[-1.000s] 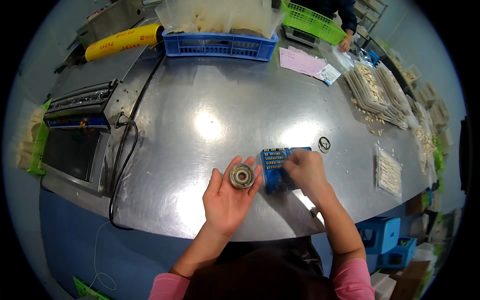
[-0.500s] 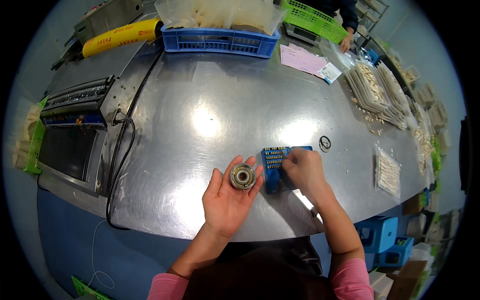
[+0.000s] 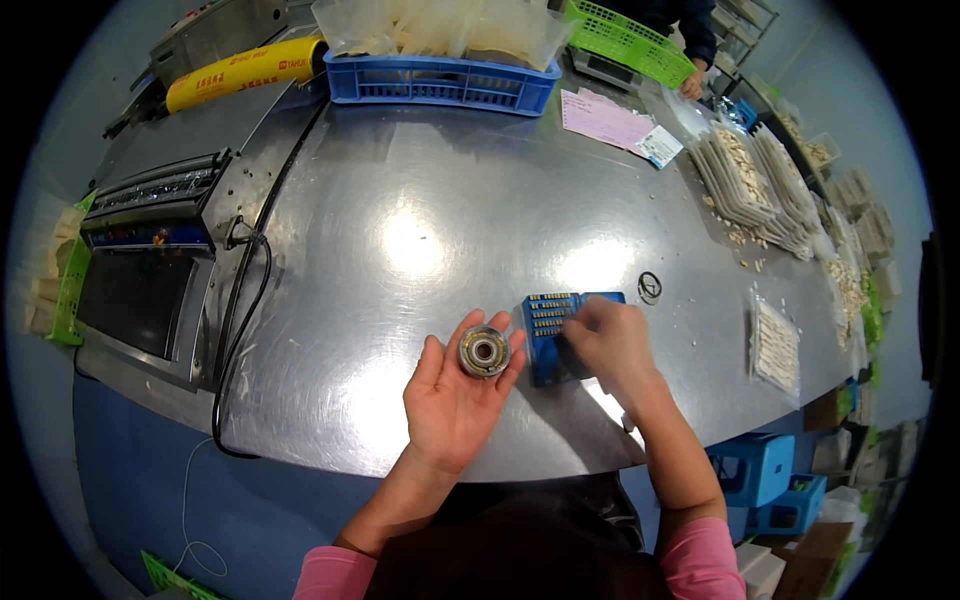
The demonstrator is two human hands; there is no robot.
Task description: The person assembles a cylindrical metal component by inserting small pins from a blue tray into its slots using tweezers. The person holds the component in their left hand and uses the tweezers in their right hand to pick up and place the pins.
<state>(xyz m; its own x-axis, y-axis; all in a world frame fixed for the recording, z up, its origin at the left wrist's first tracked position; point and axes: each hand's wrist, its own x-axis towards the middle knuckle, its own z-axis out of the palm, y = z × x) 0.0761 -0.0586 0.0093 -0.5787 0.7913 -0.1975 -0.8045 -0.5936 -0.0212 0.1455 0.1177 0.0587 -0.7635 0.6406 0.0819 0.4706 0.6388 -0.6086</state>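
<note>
My left hand (image 3: 450, 420) is palm up, fingers stretched out, bearing a round metal wheel (image 3: 484, 352) with a hole in its middle and a yellowish ring inside. To the right lies an open blue case (image 3: 541, 370) holding rows of small brass-coloured type pieces (image 3: 548, 314). Over the case's right part hovers my right hand (image 3: 612, 345), slightly blurred, its fingers pinched together. Whatever those fingers hold, if anything, is hidden. Black rings (image 3: 649, 288) rest on the table just beyond the case.
A steel table (image 3: 340, 250) carries a sealing machine (image 3: 150, 260) with a black cable on the left. A blue crate (image 3: 440, 88) of bags and pink papers (image 3: 605, 118) stand far off. Packed bags (image 3: 735, 180) lie right. Blue stools (image 3: 755, 468) are below; another person's hand (image 3: 691, 84) is at the back.
My right hand has shifted very slightly over the blue case, fingers still pinched. The wheel in my left palm has tilted or moved a touch; otherwise the scene is the same.
</note>
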